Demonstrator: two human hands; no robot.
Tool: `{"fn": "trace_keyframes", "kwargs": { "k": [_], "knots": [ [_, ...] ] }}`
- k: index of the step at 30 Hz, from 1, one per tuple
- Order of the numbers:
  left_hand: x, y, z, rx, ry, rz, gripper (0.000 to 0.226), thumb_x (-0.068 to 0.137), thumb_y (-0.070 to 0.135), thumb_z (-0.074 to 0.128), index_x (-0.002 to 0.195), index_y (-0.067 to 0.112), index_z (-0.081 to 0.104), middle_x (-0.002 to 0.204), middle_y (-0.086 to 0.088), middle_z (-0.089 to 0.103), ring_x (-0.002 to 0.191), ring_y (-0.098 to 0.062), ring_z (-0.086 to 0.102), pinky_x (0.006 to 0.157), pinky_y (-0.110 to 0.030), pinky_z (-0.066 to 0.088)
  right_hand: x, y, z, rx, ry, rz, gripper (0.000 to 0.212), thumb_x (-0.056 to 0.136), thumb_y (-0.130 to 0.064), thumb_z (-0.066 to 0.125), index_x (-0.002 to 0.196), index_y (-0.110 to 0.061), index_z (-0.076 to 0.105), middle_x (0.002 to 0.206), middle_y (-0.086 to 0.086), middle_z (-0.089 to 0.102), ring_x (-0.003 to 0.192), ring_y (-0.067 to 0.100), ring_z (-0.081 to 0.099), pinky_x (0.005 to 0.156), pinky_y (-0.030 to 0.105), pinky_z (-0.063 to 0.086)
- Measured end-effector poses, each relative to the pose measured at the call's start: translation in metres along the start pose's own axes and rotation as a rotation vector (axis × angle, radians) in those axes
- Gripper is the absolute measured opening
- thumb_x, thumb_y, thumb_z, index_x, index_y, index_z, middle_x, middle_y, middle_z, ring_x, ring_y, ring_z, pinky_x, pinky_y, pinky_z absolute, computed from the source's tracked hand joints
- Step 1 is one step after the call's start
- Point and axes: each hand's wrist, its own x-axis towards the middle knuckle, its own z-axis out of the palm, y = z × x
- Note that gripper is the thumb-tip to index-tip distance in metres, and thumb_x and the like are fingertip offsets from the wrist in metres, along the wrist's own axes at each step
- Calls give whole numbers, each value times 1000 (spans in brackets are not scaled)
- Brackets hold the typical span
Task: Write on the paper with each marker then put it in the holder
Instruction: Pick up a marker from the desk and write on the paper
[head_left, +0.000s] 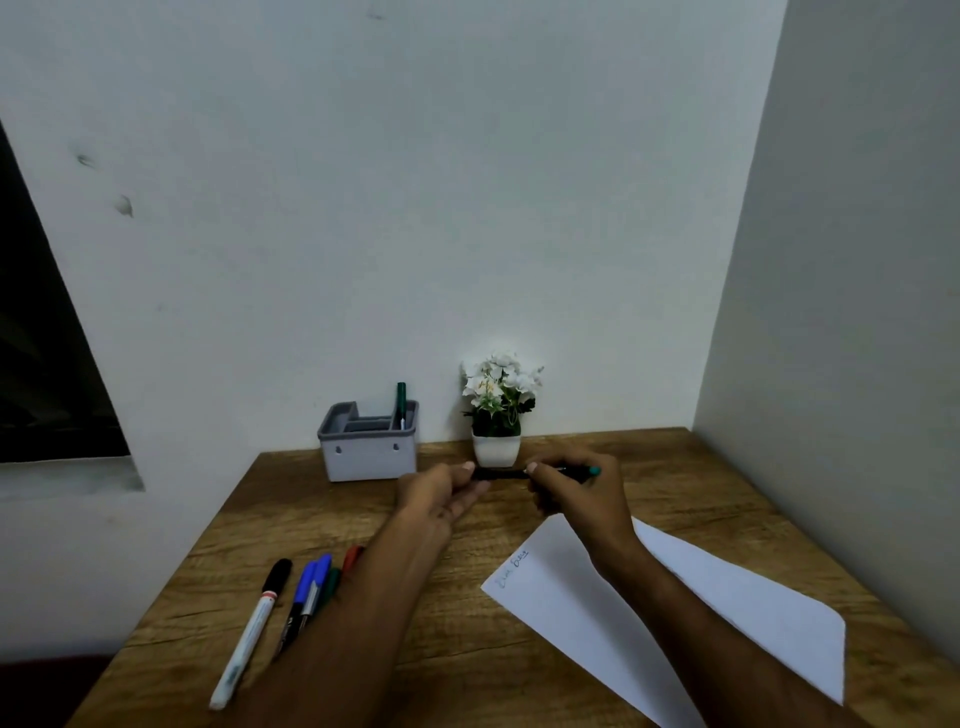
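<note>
both hands are raised over the middle of the wooden table (597, 670), in the centre of the frame, and share one dark marker (501, 474) held level between them. the left hand (441, 499) pinches the marker's left end with thumb and fingers. the right hand (576, 493) is curled round the other end, and a teal tip (595, 471) pokes out past its knuckles on the right. whether the cap is on or coming off, i cannot tell; the fingers hide the join.

the paper (727, 608) lies flat in the lower right of the frame, one corner pointing left, partly under the right forearm. a short line of handwriting (513, 568) sits near its left corner, in two colours as far as i can make out.

the holder (369, 441), a grey and white box with compartments, stands at the back edge of the table, left of centre, touching or nearly touching the wall. one green marker (400, 405) stands upright in its right rear compartment.

just right of the holder is a small white pot of white flowers (497, 410), directly behind the held marker.

lower left of the frame: more markers lie loose on the table beside the left forearm. a long white marker with a black cap (252, 629) is outermost, then a blue-capped one (306, 587). a green one (330, 584) and a red one (352, 557) are partly hidden by the arm.
</note>
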Motion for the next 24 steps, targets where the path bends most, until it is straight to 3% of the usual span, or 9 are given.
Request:
{"fn": "trace_keyframes", "kwargs": {
  "k": [5, 14, 17, 21, 24],
  "knots": [
    [-9, -5, 5, 19, -52, -2, 11, 83, -17, 62, 92, -11, 63, 96, -21, 67, 88, -33, 68, 78, -38, 61, -2, 5, 2, -33, -20, 12, 4, 89, 2, 74, 87, 2, 77, 74, 24, 71, 61, 21, 67, 55, 29, 56],
    [-14, -1, 15, 5, 32, 132, 33, 77, -25, 63, 107, -13, 63, 94, -22, 69, 69, -27, 69, 63, -31, 62, 9, 2, 12, 105, 18, 40, 7, 87, 5, 75, 85, 12, 72, 72, 26, 70, 61, 23, 68, 54, 29, 56],
    [-16, 10, 13, -31, 14, 177, 28, 77, -28, 60, 98, -8, 62, 95, -23, 67, 78, -28, 69, 64, -32, 62, 11, 0, 20, 173, -7, 47, 6, 89, 5, 74, 85, 10, 73, 71, 17, 72, 63, 21, 68, 56, 28, 56],
    [-17, 18, 9, -69, -4, 137, 25, 80, -24, 59, 97, -5, 63, 97, -22, 68, 92, -29, 68, 79, -38, 59, 14, 1, 36, 135, -73, 72, 9, 88, -1, 77, 95, 5, 75, 84, 21, 75, 71, 23, 71, 63, 31, 59],
    [-10, 22, -4, -117, 9, 85, 20, 82, -17, 63, 100, -11, 66, 104, -22, 71, 97, -28, 68, 70, -35, 62, 14, 5, 51, 86, -78, 89, 14, 85, -2, 81, 98, -1, 76, 87, 16, 77, 74, 22, 74, 64, 32, 62]
  ]
}}
